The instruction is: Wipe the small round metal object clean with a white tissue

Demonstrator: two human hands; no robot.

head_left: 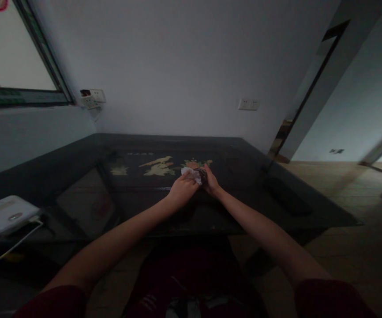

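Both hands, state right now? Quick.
Left hand: closed on a crumpled white tissue or cloth, pressed against the dark object.
Right hand: curled around a small dark object; too dim to identify.

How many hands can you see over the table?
2: the left hand, holding crumpled white material, and the right hand, against the dark object beside it. No others show.

Both forearms (125, 237) slanted forward and inward, the left hand (185, 190) curled, back upward, and the right hand (211, 182) cupped just beside it.
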